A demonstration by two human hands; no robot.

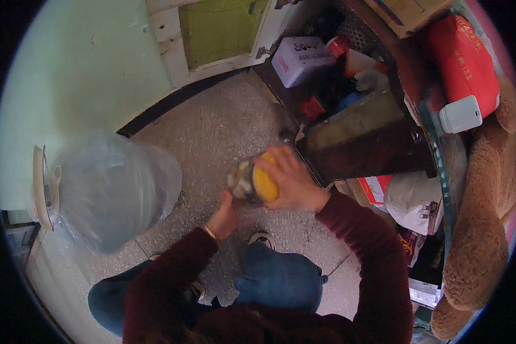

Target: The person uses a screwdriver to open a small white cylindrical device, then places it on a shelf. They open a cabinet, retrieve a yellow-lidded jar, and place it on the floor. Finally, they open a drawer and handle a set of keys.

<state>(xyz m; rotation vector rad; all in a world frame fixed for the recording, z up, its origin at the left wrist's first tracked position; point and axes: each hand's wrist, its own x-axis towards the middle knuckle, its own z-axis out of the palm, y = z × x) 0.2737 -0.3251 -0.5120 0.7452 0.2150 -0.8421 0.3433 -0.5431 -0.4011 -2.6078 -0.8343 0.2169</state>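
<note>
Right hand (292, 180) grips jar's yellow lid (265, 183); left hand (223, 218) holds clear jar (241, 180) underneath.

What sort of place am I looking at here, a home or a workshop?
Most likely a lived-in room of a home, perhaps a storage corner. A big brown plush bear leans at the right, an open low cabinet is crammed with boxes and containers, and a bin lined with a clear bag stands on the speckled floor.

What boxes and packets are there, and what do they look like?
White box: open cabinet, rectangular, printed label.
Red bag: top right, puffy, yellow print.
Cardboard box: top edge, brown.
Red-and-white box: right of the hands, flat.
Jar: in both hands, clear, yellow lid.
</note>
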